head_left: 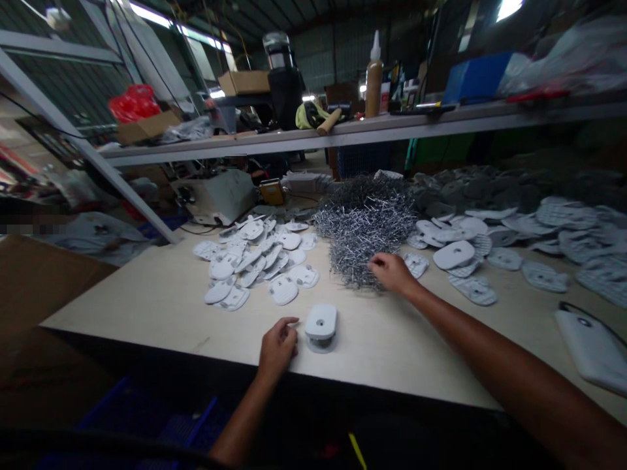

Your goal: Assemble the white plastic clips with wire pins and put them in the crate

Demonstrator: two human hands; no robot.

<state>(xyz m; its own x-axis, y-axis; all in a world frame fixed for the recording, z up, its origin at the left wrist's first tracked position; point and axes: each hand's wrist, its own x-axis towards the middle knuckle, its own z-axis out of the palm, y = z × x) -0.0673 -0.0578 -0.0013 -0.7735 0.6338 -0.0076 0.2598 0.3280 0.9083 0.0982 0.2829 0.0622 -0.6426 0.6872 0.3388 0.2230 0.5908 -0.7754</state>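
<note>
On the desk point(147, 307), the heap of thin metal pieces point(365, 222) is probably best picked from its loose near edge. The right hand point(390, 271) is there, fingertips drawn together, any grip unclear; the left hand point(277, 347), loosely parted and empty, could steady the white part point(321, 318) just beside it.

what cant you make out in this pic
All in the head view:
- Right hand: too small and blurred to tell whether its grip holds a metal piece from the pile.
- Grey part under the white plate: mostly hidden by that plate.
- Black cord: cut off by the right edge.
</note>
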